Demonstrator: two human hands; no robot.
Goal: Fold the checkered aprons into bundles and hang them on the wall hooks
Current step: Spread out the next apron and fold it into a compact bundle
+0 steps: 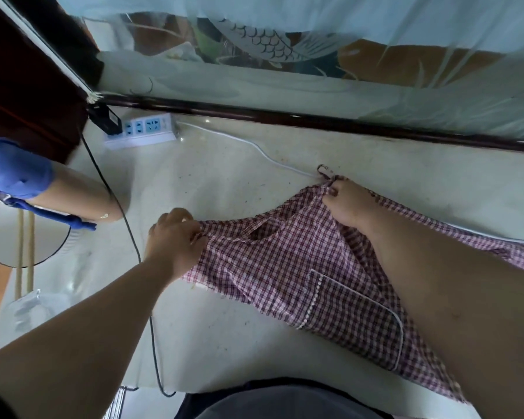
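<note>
We see one power strip [141, 130] at the far left on the floor [224, 176], with one black cable [139, 258] running toward us. One apron [300, 276] lies on the floor, and two hands hold it. Our left hand [176, 237] pinches its left edge with closed fingers. Our right hand [347, 204] pinches its far corner. The apron's long axis runs from upper left to lower right, with one pocket [354, 316] near us.
</note>
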